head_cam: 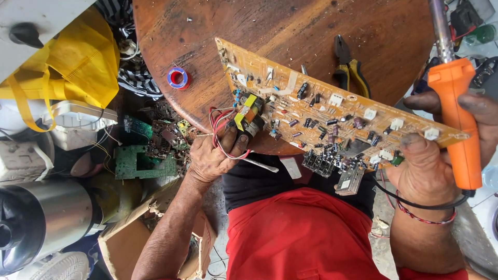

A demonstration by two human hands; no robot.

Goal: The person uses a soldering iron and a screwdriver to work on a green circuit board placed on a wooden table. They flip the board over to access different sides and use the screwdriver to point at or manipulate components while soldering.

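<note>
Table: round dark wooden top (290, 31), carrying pliers (351, 70) and a tape roll (178, 78).
Board: long tan circuit board (332, 116), components up, bridged between both hands above the lap (likely so it can be tilted).
Left hand (210, 155): closed round the board's near corner, red wires (220, 129) and solder strand included.
Right hand (433, 171): thumb pinning the far end, fingers wrapped on an orange soldering iron (459, 116), tip upward, clear of parts.
</note>
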